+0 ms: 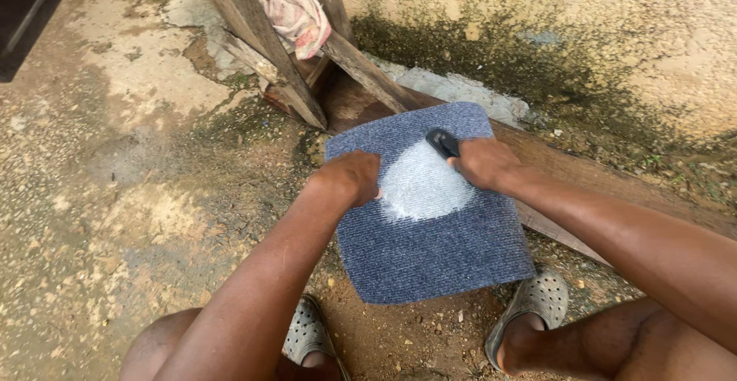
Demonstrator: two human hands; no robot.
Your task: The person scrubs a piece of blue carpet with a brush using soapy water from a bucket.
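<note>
Sandals: grey pair point(537, 296) nearest, either side of the mat's near edge.
Mat: blue-grey square point(430, 250) on a plank, white foam patch point(422, 185) just beyond centre.
Left hand: point(349, 175) fist pressed on the mat's left edge.
Right hand: point(484, 162) clamped on a dark brush point(443, 143), right of the foam and nearer it.

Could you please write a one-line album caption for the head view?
Left hand steadies a soapy blue-grey mat while the right hand holds a dark brush on it.
</note>
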